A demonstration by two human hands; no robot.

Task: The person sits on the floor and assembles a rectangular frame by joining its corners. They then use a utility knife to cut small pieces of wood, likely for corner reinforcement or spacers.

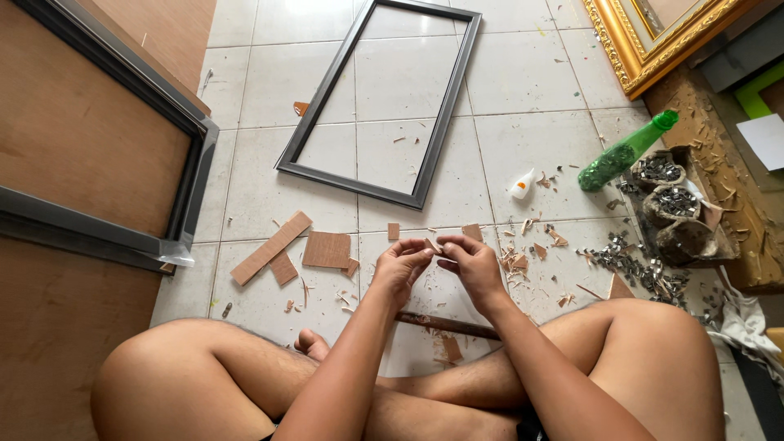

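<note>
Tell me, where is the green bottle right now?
In the head view, the green bottle lies tilted on the tiled floor at the right, between the small white glue bottle and the bowls of metal clips.

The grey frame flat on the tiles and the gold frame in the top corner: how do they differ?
The grey frame is plain, slim and dark; the gold frame is wide, carved and shiny. The grey frame lies whole in view on the floor, tiles showing through it; the gold frame is cut off by the picture edge, on a brown surface. Both are rectangular picture frames.
</note>
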